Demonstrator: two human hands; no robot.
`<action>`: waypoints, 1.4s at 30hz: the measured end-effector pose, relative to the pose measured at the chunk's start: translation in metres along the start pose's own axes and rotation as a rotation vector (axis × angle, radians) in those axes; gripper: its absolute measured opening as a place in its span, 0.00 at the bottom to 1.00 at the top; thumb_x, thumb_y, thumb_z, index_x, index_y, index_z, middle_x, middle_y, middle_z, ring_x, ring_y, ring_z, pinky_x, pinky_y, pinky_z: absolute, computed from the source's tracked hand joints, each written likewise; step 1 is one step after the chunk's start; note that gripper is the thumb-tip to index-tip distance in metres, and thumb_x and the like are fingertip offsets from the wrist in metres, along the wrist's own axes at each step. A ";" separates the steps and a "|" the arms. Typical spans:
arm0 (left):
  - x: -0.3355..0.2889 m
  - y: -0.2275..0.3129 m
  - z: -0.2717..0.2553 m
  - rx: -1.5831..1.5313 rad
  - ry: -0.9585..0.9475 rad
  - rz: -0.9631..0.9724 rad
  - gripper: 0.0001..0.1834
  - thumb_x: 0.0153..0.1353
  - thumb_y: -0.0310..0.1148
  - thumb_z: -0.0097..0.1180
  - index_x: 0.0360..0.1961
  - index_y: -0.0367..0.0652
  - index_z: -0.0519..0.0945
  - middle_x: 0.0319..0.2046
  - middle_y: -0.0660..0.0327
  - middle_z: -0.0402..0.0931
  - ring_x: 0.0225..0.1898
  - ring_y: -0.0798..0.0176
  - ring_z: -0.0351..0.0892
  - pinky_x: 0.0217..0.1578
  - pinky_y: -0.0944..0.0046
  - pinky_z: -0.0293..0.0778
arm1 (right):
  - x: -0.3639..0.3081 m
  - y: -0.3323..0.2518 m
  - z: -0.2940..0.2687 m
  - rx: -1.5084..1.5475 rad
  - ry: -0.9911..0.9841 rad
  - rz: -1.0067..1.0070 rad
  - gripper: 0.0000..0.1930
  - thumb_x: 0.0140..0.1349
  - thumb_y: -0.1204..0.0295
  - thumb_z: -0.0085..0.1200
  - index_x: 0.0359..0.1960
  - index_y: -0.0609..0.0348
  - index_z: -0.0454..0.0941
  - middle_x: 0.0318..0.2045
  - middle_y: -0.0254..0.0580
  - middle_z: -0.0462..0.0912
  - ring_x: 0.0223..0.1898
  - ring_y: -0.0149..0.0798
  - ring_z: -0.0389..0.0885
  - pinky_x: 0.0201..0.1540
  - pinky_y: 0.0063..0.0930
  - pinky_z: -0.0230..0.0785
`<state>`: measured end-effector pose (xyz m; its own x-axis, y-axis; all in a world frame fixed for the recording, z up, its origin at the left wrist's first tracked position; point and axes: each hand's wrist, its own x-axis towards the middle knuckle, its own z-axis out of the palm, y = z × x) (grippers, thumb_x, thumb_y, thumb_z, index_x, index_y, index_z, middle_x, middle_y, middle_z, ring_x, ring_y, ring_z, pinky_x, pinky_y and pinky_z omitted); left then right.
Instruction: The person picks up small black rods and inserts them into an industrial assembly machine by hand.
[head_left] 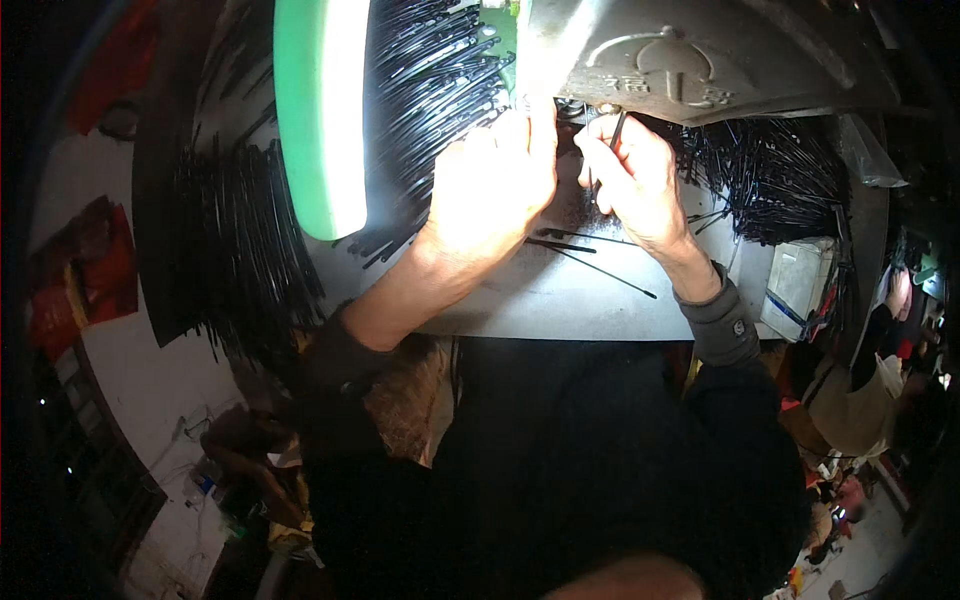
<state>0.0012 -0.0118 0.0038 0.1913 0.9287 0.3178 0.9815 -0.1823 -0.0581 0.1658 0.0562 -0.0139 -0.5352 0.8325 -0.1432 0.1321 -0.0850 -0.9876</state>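
The grey machine fills the top of your view, and everything else sits below or beside it. A green guard stands to its left. Heaps of thin black rods lie behind the guard, with more rods off to the right under the machine's edge. The steel table runs out below it toward you.

Your left hand is pressed up just under the machine's lower lip, fingers held close together and curled forward; what they grip, if anything, is hidden.

Your right hand sits just beside it, also at the lip, and is the nearer one to the rod. You pinch that rod between thumb and fingertips; its long axis stands nearly upright, top end touching the underside of the machine.

A few loose rods lie flat on the table just below both hands, running left to right.
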 end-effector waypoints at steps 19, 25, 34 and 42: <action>-0.037 -0.040 -0.013 -2.060 -0.562 -0.829 0.12 0.69 0.34 0.45 0.39 0.34 0.74 0.16 0.67 0.68 0.12 0.79 0.52 0.14 0.76 0.51 | -0.016 0.013 0.027 0.634 -0.046 0.039 0.15 0.70 0.69 0.41 0.49 0.71 0.67 0.37 0.52 0.79 0.35 0.44 0.84 0.38 0.34 0.81; -0.052 -0.047 -0.018 -2.066 -0.563 -0.849 0.10 0.69 0.31 0.44 0.38 0.36 0.76 0.20 0.60 0.75 0.13 0.77 0.60 0.16 0.76 0.58 | -0.011 0.016 0.028 0.774 -0.115 0.112 0.14 0.72 0.71 0.36 0.52 0.69 0.65 0.39 0.51 0.78 0.42 0.49 0.82 0.45 0.40 0.78; -0.043 -0.042 -0.034 -1.220 -0.313 -0.455 0.08 0.63 0.24 0.50 0.29 0.34 0.78 0.17 0.65 0.73 0.17 0.74 0.68 0.19 0.73 0.63 | -0.015 0.025 0.021 0.805 -0.280 -0.044 0.17 0.70 0.67 0.41 0.54 0.67 0.63 0.43 0.57 0.78 0.44 0.49 0.82 0.45 0.35 0.78; -0.038 -0.031 0.014 -2.461 0.048 -1.053 0.10 0.64 0.24 0.46 0.45 0.29 0.71 0.39 0.42 0.77 0.39 0.48 0.81 0.47 0.52 0.79 | -0.002 0.022 -0.019 0.788 0.055 -0.013 0.16 0.71 0.62 0.39 0.43 0.64 0.72 0.36 0.54 0.81 0.39 0.47 0.83 0.44 0.41 0.79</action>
<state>-0.0368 -0.0369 -0.0203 -0.0653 0.9125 -0.4039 -0.8510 0.1604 0.5000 0.1862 0.0629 -0.0336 -0.4876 0.8604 -0.1484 -0.5151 -0.4207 -0.7468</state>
